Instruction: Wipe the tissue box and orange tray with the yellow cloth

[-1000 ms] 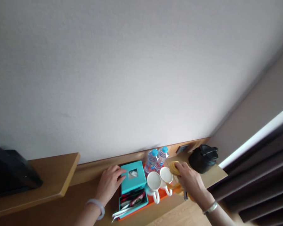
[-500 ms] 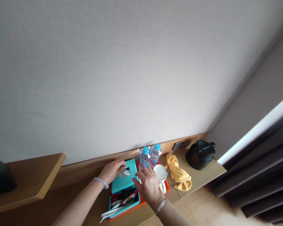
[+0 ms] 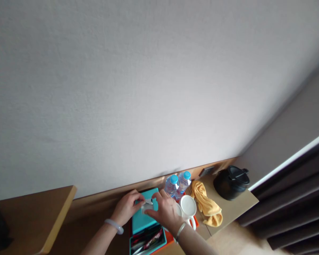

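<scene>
Left hand point(image 3: 127, 209) and right hand point(image 3: 164, 212) each pinch the tissue point(image 3: 148, 202) atop the teal box point(image 3: 141, 222); bottles point(image 3: 172, 185) and mug point(image 3: 188, 207) stand just beside.

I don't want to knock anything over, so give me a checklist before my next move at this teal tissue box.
1. The left hand on the teal cardboard tissue box: ok.
2. The right hand at the white tissue in its slot: ok.
3. Either hand actually pinching the tissue: cannot tell.
4. Two clear plastic water bottles with blue caps upright: ok.
5. The white ceramic mug clear of the right hand: not ok, right beside it.
</scene>
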`<state>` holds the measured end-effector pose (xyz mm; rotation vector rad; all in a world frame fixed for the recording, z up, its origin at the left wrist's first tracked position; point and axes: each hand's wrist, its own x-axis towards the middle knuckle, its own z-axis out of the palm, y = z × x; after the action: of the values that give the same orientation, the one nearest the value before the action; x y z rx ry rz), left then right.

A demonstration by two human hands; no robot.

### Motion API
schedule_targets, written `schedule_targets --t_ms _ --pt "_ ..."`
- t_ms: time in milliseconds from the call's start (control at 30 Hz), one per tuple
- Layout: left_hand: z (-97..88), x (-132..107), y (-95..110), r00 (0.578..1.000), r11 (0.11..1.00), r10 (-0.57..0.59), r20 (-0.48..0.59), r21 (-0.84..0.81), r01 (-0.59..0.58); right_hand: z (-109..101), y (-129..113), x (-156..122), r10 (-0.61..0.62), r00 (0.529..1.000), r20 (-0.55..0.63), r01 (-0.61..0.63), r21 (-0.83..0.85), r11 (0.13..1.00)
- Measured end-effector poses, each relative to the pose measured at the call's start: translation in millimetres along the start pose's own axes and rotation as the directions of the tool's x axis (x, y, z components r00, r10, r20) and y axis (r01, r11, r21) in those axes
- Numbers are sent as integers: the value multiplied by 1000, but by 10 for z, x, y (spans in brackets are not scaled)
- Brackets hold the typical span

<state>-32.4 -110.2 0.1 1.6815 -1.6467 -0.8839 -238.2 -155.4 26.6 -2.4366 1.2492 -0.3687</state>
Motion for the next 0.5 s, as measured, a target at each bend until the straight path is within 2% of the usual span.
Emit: schedule_targets --t_ms 100,167,300,400,500 --pt "29 -28 -28 1000 998 6 -31 -57 -8 70 7 -12 -52 998 -40 47 -131 990" --pt "56 -55 -5 999 998 22 -33 -55 -24 90 14 20 -96 993 -74 84 -145 986" --pt "105 -114 104 999 999 -12 -43 38 14 65 35 106 -183 983 -30 178 -125 976" --pt "133 -130 118 996 995 -68 -53 68 71 45 57 137 -173 985 9 173 -101 980" --pt "159 -125 18 998 998 -55 -29 8 55 -18 71 113 -179 982 -56 180 19 983"
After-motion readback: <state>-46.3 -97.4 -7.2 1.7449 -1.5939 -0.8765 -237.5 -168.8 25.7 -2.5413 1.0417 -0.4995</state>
